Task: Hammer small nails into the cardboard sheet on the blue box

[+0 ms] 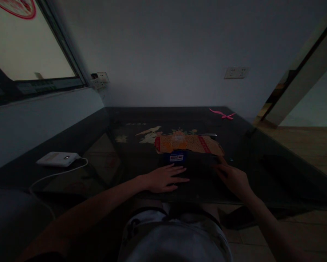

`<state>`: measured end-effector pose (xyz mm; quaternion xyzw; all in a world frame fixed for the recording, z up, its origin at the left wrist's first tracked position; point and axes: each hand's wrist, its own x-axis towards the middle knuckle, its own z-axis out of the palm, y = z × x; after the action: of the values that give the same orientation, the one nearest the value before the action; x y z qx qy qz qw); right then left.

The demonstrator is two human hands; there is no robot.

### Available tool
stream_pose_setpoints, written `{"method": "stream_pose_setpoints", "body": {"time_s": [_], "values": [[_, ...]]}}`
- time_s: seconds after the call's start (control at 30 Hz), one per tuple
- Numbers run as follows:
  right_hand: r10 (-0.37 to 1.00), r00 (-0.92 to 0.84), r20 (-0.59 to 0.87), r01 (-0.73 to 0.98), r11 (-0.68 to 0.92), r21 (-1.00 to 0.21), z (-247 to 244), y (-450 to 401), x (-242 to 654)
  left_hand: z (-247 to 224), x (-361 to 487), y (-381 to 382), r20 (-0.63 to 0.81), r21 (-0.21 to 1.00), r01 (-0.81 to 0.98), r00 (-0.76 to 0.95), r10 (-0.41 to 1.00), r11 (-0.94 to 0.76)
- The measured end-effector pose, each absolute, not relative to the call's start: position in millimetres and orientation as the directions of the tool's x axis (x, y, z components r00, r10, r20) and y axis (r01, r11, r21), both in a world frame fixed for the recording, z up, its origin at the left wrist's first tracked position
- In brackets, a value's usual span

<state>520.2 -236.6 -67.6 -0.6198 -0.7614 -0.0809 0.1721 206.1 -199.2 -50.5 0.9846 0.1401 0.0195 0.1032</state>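
A torn piece of brown cardboard [190, 143] with red printed bands and shiny tape lies across the dark glass-like tabletop. Against its near edge sits a small dark-blue packet [176, 157] with a white label. My left hand [167, 179] rests flat on the table just in front of this packet, fingers spread and holding nothing. At the cardboard's right end, my right hand [233, 178] is palm down with fingers stretched toward the corner. One fingertip appears to touch the cardboard; dim light blurs the detail. A thin shiny strip [209, 134] shows behind the cardboard's far edge.
To the left lies a white power bank [58, 159] with a white cable [56, 175] trailing off the near edge. A pink ribbon [223, 114] is at the far right. Wall sockets [236, 72] are above the table, and a window [35, 43] is on the left.
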Motion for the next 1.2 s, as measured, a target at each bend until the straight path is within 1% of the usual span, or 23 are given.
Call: {"method": "stream_pose_setpoints", "body": {"time_s": [0.3,0.43,0.53,0.63,0.7,0.77,0.83,0.9,0.97,1.0,1.07,1.2], "values": [[0.903,-0.186,0.386,0.969,0.233,-0.079,-67.1,-237.8,517.9,-47.0,230.9,-196.3,0.044,0.255,0.204,0.974,0.222,-0.945],[0.907,-0.176,0.382,0.970,0.226,-0.089,-67.4,-238.4,517.7,-49.3,242.7,-192.6,0.044,0.283,0.211,0.972,0.232,-0.936],[0.906,-0.178,0.383,0.966,0.235,-0.107,-68.0,-238.4,517.7,-47.4,243.3,-192.9,0.089,0.334,0.208,0.964,0.251,-0.919],[0.900,-0.179,0.397,0.959,0.249,-0.132,-68.3,-239.3,520.1,-41.1,234.4,-197.3,0.163,0.429,0.228,0.932,0.323,-0.874],[0.892,-0.179,0.415,0.953,0.262,-0.154,-67.7,-242.2,522.8,-37.4,222.5,-201.9,0.204,0.486,0.271,0.889,0.410,-0.831],[0.881,-0.177,0.439,0.943,0.279,-0.180,-66.7,-248.4,523.4,-36.5,207.8,-207.4,0.236,0.505,0.341,0.829,0.507,-0.793],[0.866,-0.170,0.471,0.933,0.295,-0.207,-65.7,-258.4,518.1,-39.5,193.7,-213.8,0.256,0.494,0.419,0.767,0.588,-0.761],[0.847,-0.173,0.503,0.906,0.337,-0.256,-65.6,-270.9,504.7,-45.6,183.6,-220.8,0.267,0.470,0.476,0.726,0.634,-0.743],[0.826,-0.222,0.518,0.839,0.433,-0.330,-66.7,-282.7,484.3,-52.7,179.2,-226.8,0.268,0.444,0.509,0.710,0.651,-0.737],[0.824,-0.283,0.491,0.807,0.481,-0.342,-67.7,-287.1,472.9,-56.1,178.8,-228.8,0.267,0.431,0.519,0.708,0.653,-0.739],[0.812,-0.371,0.450,0.778,0.536,-0.327,-69.6,-291.1,451.6,-61.7,180.1,-230.0,0.268,0.405,0.537,0.704,0.658,-0.740],[0.834,-0.410,0.369,0.788,0.528,-0.317,-70.5,-284.1,426.7,-66.2,182.5,-223.2,0.272,0.372,0.561,0.696,0.665,-0.739]]}}
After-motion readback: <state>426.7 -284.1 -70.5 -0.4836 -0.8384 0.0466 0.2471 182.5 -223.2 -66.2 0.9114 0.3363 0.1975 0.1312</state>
